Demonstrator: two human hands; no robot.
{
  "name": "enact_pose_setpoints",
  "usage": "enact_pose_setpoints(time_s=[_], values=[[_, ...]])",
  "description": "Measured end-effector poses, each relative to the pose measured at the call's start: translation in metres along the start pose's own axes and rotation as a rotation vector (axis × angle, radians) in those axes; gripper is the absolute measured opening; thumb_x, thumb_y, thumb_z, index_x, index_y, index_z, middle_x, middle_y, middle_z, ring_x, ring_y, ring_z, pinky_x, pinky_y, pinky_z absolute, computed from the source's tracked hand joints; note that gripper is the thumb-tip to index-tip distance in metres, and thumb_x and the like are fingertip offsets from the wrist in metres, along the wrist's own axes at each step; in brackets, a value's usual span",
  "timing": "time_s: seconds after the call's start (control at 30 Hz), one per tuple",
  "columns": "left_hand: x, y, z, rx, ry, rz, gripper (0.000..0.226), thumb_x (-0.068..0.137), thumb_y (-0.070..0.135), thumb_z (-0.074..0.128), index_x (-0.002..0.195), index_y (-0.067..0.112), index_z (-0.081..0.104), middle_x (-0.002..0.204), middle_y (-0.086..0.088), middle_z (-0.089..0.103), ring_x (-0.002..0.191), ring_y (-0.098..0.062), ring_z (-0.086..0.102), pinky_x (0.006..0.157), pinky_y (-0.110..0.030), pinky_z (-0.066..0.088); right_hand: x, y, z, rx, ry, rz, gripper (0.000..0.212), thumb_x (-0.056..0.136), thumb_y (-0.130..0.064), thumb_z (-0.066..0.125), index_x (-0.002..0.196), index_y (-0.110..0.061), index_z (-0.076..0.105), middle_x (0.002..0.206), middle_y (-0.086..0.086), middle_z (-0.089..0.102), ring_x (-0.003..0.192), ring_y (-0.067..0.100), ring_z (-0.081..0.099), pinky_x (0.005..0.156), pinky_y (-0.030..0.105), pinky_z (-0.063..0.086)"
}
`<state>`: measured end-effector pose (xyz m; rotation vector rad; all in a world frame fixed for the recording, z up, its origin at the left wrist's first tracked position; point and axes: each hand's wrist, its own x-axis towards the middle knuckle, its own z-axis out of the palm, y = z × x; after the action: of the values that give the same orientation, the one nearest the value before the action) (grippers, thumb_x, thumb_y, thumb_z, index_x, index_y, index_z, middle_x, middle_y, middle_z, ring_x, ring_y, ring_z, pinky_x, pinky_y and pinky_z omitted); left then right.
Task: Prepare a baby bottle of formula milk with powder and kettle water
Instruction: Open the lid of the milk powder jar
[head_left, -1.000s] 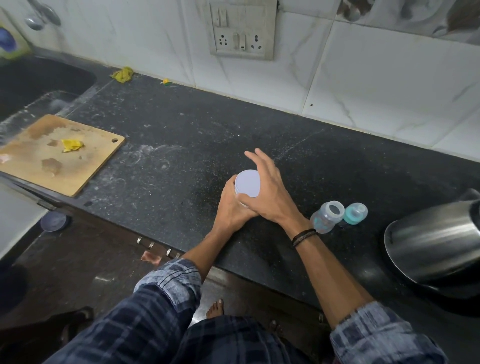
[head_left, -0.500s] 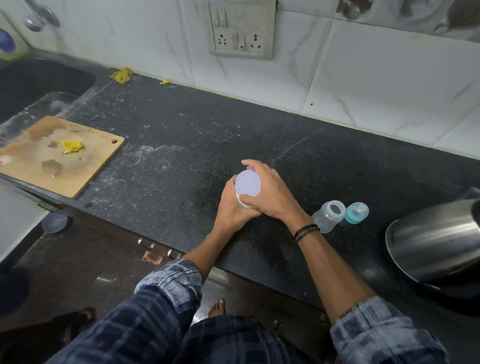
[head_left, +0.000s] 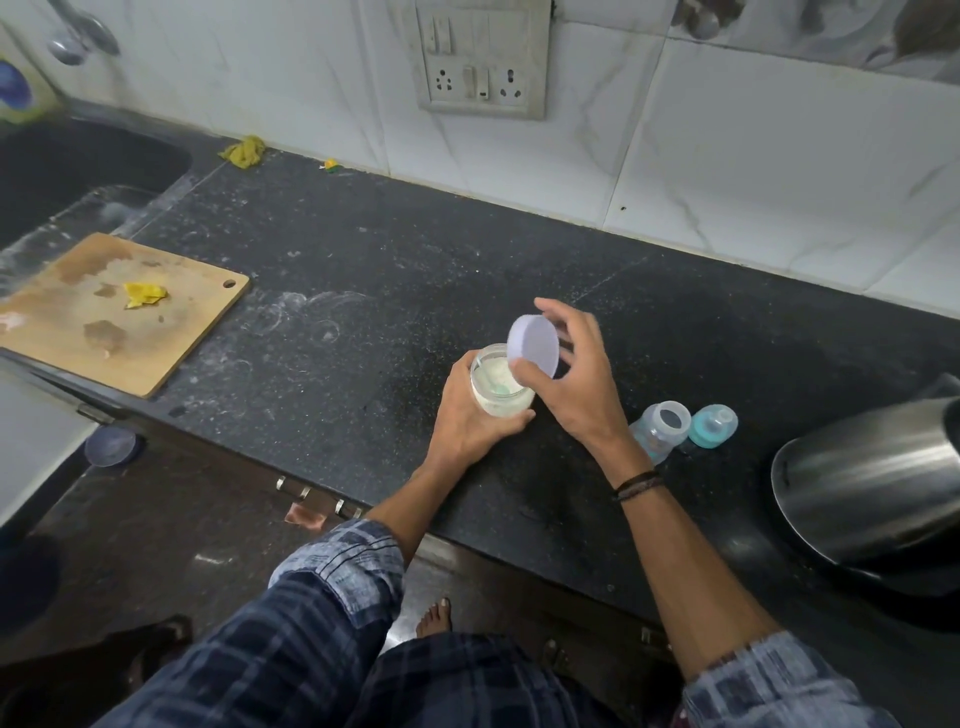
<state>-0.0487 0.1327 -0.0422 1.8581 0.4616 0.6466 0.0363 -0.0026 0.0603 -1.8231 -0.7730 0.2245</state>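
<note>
Our left hand (head_left: 467, 421) wraps fingers and thumb round the powder jar (head_left: 496, 401) and holds it down on the worktop (head_left: 363, 312). Our right hand (head_left: 582, 384) pinches the pale lilac lid (head_left: 532, 348) by its rim, tilted, just above the jar's mouth on the right-hand side. So the jar stands open, and we judge that to be an early step, with scooping, pouring, closing and shaking all left to do. The jar is clear and squat, part full of whitish powder that clings to its wall, and a greenish scoop (head_left: 500, 387) lies in the powder. Just beyond our right wrist stands the baby bottle (head_left: 662, 428), small and clear, its mouth uncovered. We see no powder or water in it, though the wrist hides its base. Its teal teat piece (head_left: 712, 426) sits beside it, on the side away from our hands. Further right again, well apart from the jar, the steel kettle (head_left: 872, 478) waits untouched.
</note>
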Motion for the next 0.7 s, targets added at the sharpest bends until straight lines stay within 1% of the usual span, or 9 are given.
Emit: enact_pose_setpoints(time_s=[0.1,0.2,0.23,0.27,0.37,0.43,0.5,0.6,0.7], values=[[0.0,0.0,-0.001,0.009,0.001,-0.005,0.085,0.062,0.035,0.103,0.132,0.041,0.054,0.131,0.021,0.061,0.124,-0.008,0.062,0.098,-0.021,0.05,-0.016,0.01,-0.009,-0.099,0.053,-0.008,0.067,0.079,-0.044,0.079,0.142,-0.034,0.058,0.13,-0.009,0.041,0.122,0.004,0.052,0.099,0.021,0.049],[-0.002,0.001,-0.001,0.011,-0.001,0.003,0.083,0.063,0.039,0.101,0.131,0.042,0.054,0.131,0.023,0.06,0.123,-0.005,0.062,0.097,-0.012,0.046,-0.036,0.018,-0.013,-0.195,0.13,-0.057,0.062,0.08,-0.041,0.081,0.137,-0.025,0.064,0.127,-0.003,0.039,0.117,0.012,0.052,0.099,0.025,0.051],[-0.003,0.001,-0.001,0.012,0.001,0.01,0.082,0.063,0.04,0.101,0.13,0.044,0.054,0.131,0.024,0.06,0.123,-0.004,0.062,0.097,-0.011,0.045,-0.044,0.022,-0.013,-0.212,0.156,-0.07,0.059,0.08,-0.039,0.083,0.134,-0.024,0.066,0.127,-0.002,0.039,0.117,0.013,0.052,0.099,0.025,0.052],[-0.003,0.002,-0.001,0.014,0.004,0.011,0.083,0.062,0.041,0.101,0.129,0.046,0.054,0.131,0.024,0.06,0.123,-0.004,0.062,0.097,-0.011,0.045,-0.053,0.026,-0.012,-0.227,0.179,-0.071,0.056,0.08,-0.037,0.086,0.13,-0.023,0.066,0.127,-0.001,0.039,0.117,0.012,0.051,0.099,0.023,0.05],[-0.002,0.004,-0.002,0.031,0.0,-0.01,0.085,0.059,0.037,0.101,0.128,0.049,0.052,0.129,0.027,0.059,0.123,-0.002,0.06,0.1,-0.014,0.046,-0.08,0.042,-0.007,-0.268,0.219,-0.04,0.048,0.078,-0.036,0.087,0.116,-0.019,0.064,0.126,-0.002,0.039,0.118,-0.002,0.046,0.097,0.006,0.04],[-0.002,0.002,-0.002,0.046,0.001,-0.018,0.087,0.057,0.037,0.1,0.126,0.056,0.049,0.128,0.032,0.056,0.122,0.002,0.058,0.098,-0.008,0.042,-0.094,0.052,-0.004,-0.291,0.21,-0.005,0.046,0.077,-0.034,0.088,0.112,-0.017,0.063,0.126,-0.003,0.037,0.117,-0.008,0.042,0.097,0.001,0.034],[-0.002,0.002,-0.002,0.053,0.0,-0.027,0.088,0.056,0.037,0.099,0.124,0.058,0.047,0.128,0.033,0.055,0.123,0.001,0.058,0.098,-0.007,0.041,-0.104,0.061,0.0,-0.31,0.179,0.029,0.047,0.077,-0.029,0.09,0.112,-0.017,0.061,0.127,-0.004,0.035,0.113,-0.005,0.041,0.096,-0.002,0.032],[-0.002,0.001,-0.001,0.055,-0.004,-0.031,0.088,0.056,0.038,0.099,0.124,0.058,0.047,0.128,0.031,0.055,0.123,-0.001,0.058,0.098,-0.009,0.043,-0.113,0.072,0.004,-0.334,0.126,0.063,0.05,0.077,-0.028,0.091,0.115,-0.02,0.06,0.13,-0.007,0.033,0.118,0.002,0.041,0.094,-0.003,0.033],[-0.001,0.001,-0.001,0.041,0.0,-0.019,0.088,0.056,0.037,0.099,0.123,0.06,0.047,0.128,0.03,0.056,0.123,-0.002,0.059,0.098,-0.01,0.043,-0.117,0.081,0.009,-0.353,0.094,0.104,0.057,0.075,-0.027,0.092,0.121,-0.022,0.059,0.132,-0.008,0.032,0.121,0.005,0.041,0.096,0.002,0.034]])
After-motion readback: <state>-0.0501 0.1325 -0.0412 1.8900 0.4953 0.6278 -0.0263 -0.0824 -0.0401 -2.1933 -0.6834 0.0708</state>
